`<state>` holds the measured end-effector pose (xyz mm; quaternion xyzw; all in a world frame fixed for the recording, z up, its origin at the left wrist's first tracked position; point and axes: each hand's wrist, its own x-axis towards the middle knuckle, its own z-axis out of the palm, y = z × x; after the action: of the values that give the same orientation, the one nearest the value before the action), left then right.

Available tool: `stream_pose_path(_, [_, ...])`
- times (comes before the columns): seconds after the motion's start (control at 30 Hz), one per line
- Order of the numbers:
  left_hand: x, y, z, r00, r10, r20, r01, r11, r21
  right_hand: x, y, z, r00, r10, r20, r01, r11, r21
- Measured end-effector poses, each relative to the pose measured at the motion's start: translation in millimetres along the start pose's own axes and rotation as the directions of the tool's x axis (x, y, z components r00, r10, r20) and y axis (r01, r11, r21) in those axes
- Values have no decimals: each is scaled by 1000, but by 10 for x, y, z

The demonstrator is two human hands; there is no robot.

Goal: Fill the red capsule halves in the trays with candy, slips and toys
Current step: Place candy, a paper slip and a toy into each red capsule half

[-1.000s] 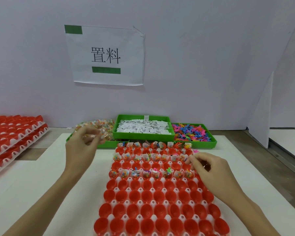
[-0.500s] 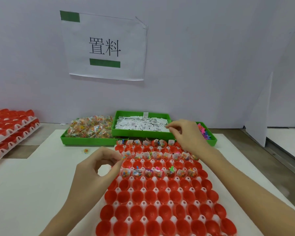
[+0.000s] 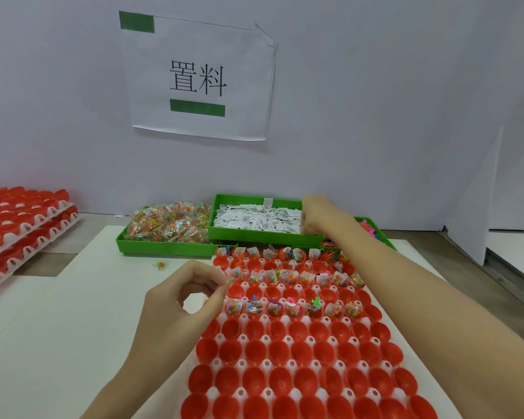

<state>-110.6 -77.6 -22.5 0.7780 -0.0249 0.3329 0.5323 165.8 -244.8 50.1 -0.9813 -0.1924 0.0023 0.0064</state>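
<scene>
A white tray (image 3: 265,338) of red capsule halves lies in front of me. Its far rows hold candy packets, paper slips and small toys, and the near rows of halves (image 3: 300,379) are bare. My left hand (image 3: 185,303) hovers at the tray's left edge and pinches a candy packet (image 3: 231,279) between thumb and forefinger. My right hand (image 3: 318,216) reaches across the tray. Its fingers curl down into the paper slips (image 3: 254,219) at the right end of the middle green bin (image 3: 254,237). Whether it holds a slip is hidden.
A green bin of candy packets (image 3: 170,225) stands at the back left, and a green bin of coloured toys (image 3: 372,229) at the back right, partly behind my arm. Stacked trays of red halves (image 3: 18,225) sit far left. One loose candy packet (image 3: 161,265) lies on the table.
My left hand came from the candy bin to the tray's left edge with a packet. My right hand left the tray's right side and reached into the slip bin.
</scene>
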Motion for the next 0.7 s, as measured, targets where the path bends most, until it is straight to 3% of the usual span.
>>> stream_pose_path(0.4, [-28, 55, 43, 1000, -25, 12, 25, 1000, 18, -255, 201, 99, 976, -87, -198, 152, 926, 344])
stream_pose_path(0.7, [-34, 68, 36, 999, -42, 17, 41, 998, 43, -299, 268, 33, 986, -29, -166, 108, 865, 490])
